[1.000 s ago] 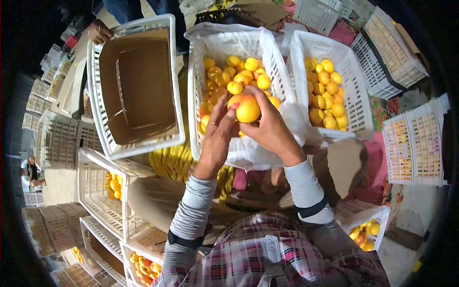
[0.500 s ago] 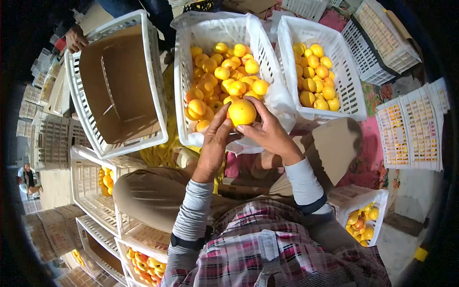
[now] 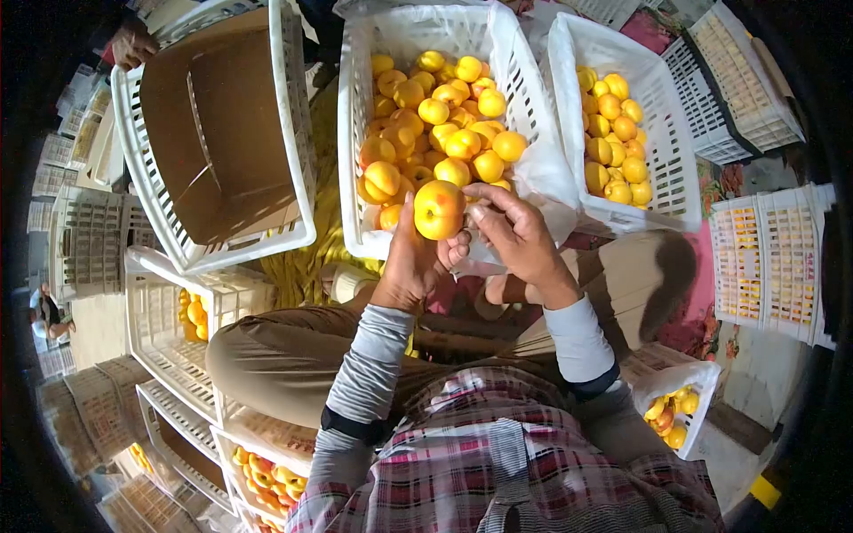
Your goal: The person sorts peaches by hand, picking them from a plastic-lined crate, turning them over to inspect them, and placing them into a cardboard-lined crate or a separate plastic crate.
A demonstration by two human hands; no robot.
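Note:
A round yellow-orange fruit (image 3: 439, 210) is held up over the near edge of the middle white crate (image 3: 354, 133). My left hand (image 3: 410, 262) is closed around its left side and underside. Beside the fruit on the right is my right hand (image 3: 520, 235), with thumb and forefinger brought close together at its edge; whether they pinch anything is too small to tell. Many similar fruits (image 3: 462, 143) lie in the plastic-lined middle crate, just beyond my hands.
A cardboard-lined crate (image 3: 302, 178) stands at the left, with another person's hand (image 3: 133, 44) at its corner. The right crate (image 3: 680, 178) holds more fruit. Stacked crates (image 3: 769, 258) stand farther right, and other crates (image 3: 173, 346) are at the lower left.
My right hand has shifted right, from cupping the fruit to its edge. The fruit now rests in my left hand, slightly left and turned. The view has shifted a little.

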